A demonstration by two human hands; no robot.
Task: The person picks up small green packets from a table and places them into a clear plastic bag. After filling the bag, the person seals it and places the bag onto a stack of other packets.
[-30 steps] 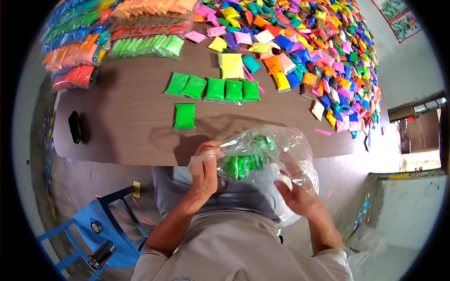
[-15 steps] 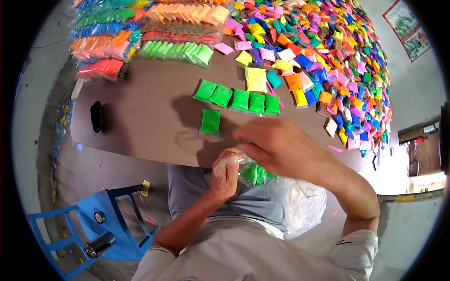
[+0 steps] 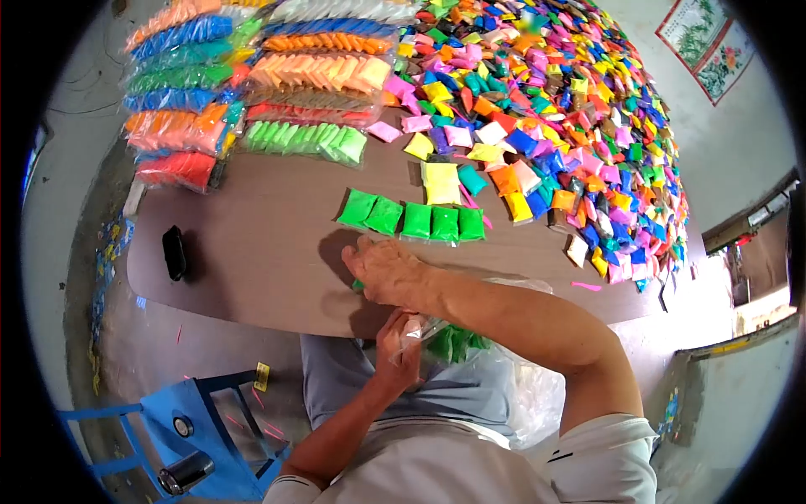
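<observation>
Five green packets point(image 3: 417, 220) form a row on our bench point(image 3: 252, 252). On the row's near side, our right hand point(image 3: 386, 270) covers a lone green packet point(image 3: 358, 285), only a sliver showing; we cannot tell whether that grip is closed on it or merely resting over it. Nearer to us than the row and the lone packet, our left hand point(image 3: 399, 349) keeps a narrow grip, pinching gathered film of a clear bag point(image 3: 431, 330) with more green packets point(image 3: 454, 343) inside. We judge this bag the weak spot: its film looks limp and one hand alone holds it, so it could fold shut or slip and spill into our lap point(image 3: 332, 370). Our right forearm point(image 3: 520, 323) crosses above and could knock it. Slick wrapping could also make the lone packet slide.
</observation>
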